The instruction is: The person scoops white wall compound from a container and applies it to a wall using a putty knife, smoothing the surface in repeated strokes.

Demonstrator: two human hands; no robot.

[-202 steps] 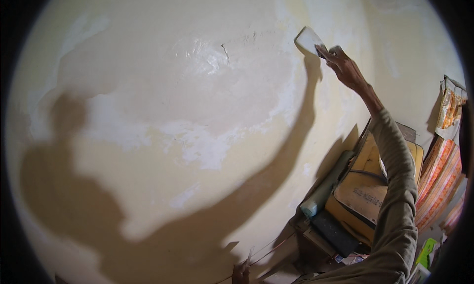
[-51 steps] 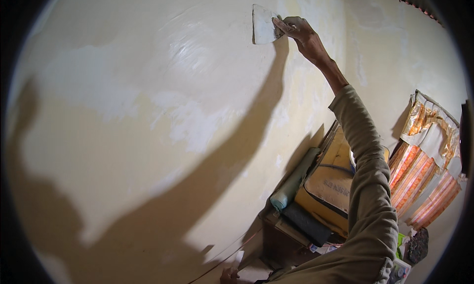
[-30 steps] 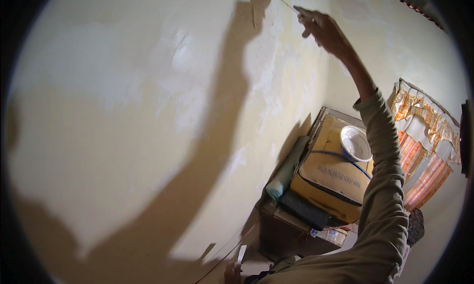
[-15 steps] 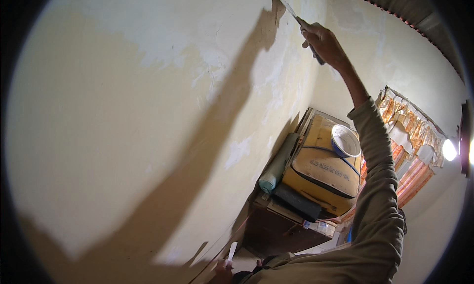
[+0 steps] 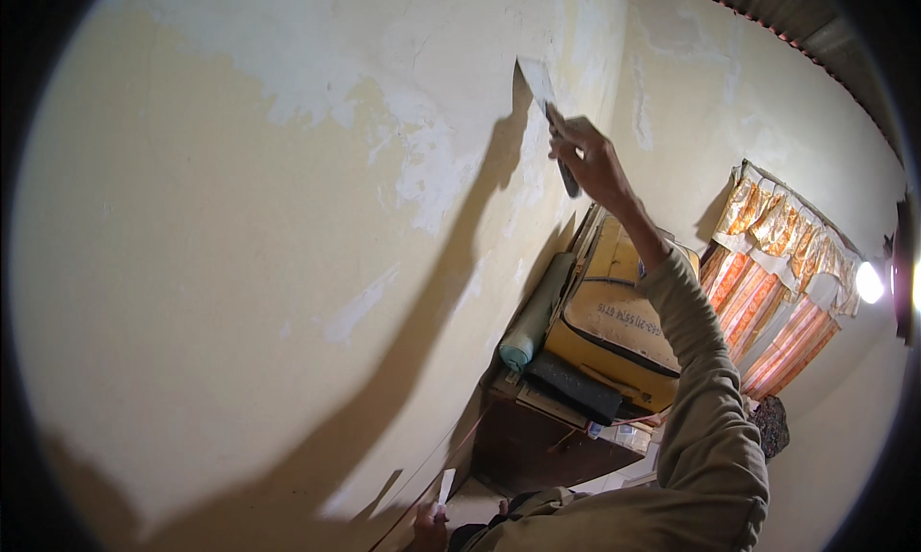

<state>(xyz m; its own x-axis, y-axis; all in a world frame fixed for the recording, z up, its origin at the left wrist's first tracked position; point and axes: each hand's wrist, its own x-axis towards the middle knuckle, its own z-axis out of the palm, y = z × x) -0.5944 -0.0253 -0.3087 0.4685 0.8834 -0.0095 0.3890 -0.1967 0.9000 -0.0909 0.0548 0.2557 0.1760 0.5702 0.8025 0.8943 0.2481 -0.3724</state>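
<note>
My right hand (image 5: 593,159) is raised at arm's length, fingers wrapped round the dark handle of a putty knife (image 5: 535,79). Its broad, pale blade meets or nearly meets the plastered wall (image 5: 240,264), which is cream with patchy white smears. A long shadow of the arm and knife falls across that wall. Low at the bottom edge, my left hand (image 5: 431,527) is closed on a second, narrower scraper (image 5: 447,486) with its whitish blade pointing up. Part of that hand is cut off by the frame edge.
A yellow-tan suitcase (image 5: 624,322) lies atop a dark brown cabinet (image 5: 528,446) beside the wall. Next to it are a rolled green mat (image 5: 537,312) and a black case (image 5: 574,391). An orange-striped curtain (image 5: 782,274) and a lit bulb (image 5: 870,281) are to the right.
My right hand and its putty knife have moved down and slightly left along the wall. My arm now hides the white bowl on the suitcase. The left hand has barely moved.
</note>
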